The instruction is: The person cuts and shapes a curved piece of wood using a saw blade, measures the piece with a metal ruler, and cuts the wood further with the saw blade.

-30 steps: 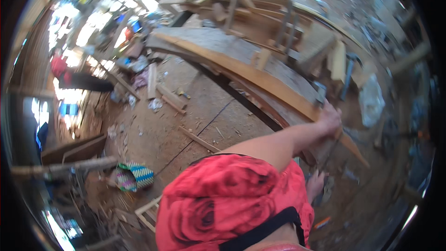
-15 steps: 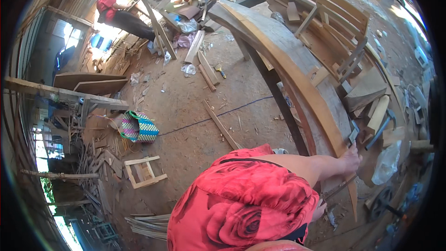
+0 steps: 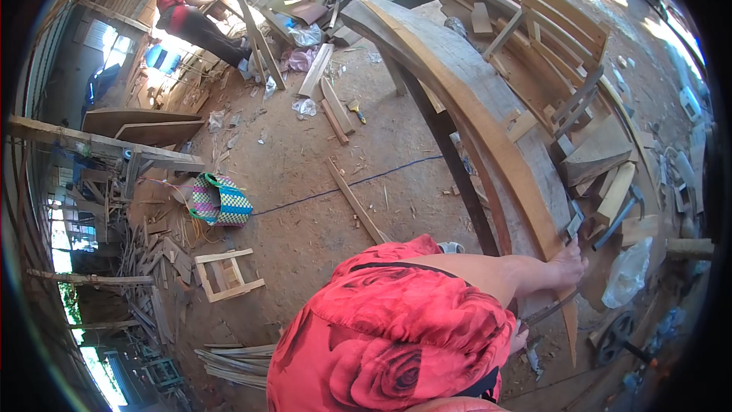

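Observation:
A long, curved wooden plank (image 3: pixel 503 151) with a brown edge stretches from the upper middle to the lower right, on a grey board. My left hand (image 3: pixel 568 265) reaches across to its near end, fingers curled over the edge. Just beyond those fingers is a small grey metal piece (image 3: pixel 574 226). Mostly hidden by my red rose-print clothing, my right hand (image 3: pixel 519 337) shows only curled fingers below the plank. From it a thin dark blade-like strip (image 3: pixel 550 311) runs toward the plank's end beneath my left hand; its handle is out of sight.
A slatted wooden bench (image 3: pixel 560 19) and offcuts lie right of the plank. A blue-handled tool (image 3: pixel 616 221) and a clear plastic bag (image 3: pixel 627 273) are near my left hand. Left are a woven basket (image 3: pixel 219 201) and wooden frame (image 3: pixel 229 275). Another person (image 3: pixel 179 8) stands at far left.
The whole view has shifted slightly left. My right hand has moved up a little toward the plank, while my left hand keeps its place at the plank's end.

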`<state>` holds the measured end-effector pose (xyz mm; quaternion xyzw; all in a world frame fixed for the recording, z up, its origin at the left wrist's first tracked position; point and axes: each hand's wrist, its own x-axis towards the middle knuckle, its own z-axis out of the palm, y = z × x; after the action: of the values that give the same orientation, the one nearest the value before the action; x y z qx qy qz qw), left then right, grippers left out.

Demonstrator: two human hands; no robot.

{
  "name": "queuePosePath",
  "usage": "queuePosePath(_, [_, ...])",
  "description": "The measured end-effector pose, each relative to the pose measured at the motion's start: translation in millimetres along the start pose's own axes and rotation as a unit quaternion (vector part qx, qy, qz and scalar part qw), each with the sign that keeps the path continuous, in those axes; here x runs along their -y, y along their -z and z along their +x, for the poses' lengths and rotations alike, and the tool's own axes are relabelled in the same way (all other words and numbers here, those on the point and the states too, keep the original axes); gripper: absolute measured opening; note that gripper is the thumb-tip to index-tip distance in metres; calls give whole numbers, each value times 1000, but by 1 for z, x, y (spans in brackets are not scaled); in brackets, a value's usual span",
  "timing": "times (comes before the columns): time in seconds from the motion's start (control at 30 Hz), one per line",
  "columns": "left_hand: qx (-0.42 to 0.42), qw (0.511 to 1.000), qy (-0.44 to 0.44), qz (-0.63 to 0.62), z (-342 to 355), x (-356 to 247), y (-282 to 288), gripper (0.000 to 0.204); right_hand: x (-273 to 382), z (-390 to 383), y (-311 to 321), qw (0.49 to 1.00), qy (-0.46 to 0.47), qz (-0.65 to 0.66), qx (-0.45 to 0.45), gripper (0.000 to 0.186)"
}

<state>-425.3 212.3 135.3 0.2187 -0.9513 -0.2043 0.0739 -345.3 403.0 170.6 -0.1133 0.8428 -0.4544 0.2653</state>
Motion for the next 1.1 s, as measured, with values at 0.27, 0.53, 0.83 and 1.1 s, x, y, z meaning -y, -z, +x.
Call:
queuePosePath(0.27, [-6,999,39,-14,-1,-2,6,32,31,-2,40,995,-31,38,83,14])
queuePosePath(0.53, [-11,999,30,-31,-1,-2,9,26,27,8,51,992,-58,41,101,17])
queuePosePath(0.83, [10,998,49,-46,-1,-6,20,21,44,16,81,986,-46,60,149,18])
queuePosePath(1.1, [-2,997,43,-71,-1,-14,17,21,9,18,66,984,-50,120,125,18])
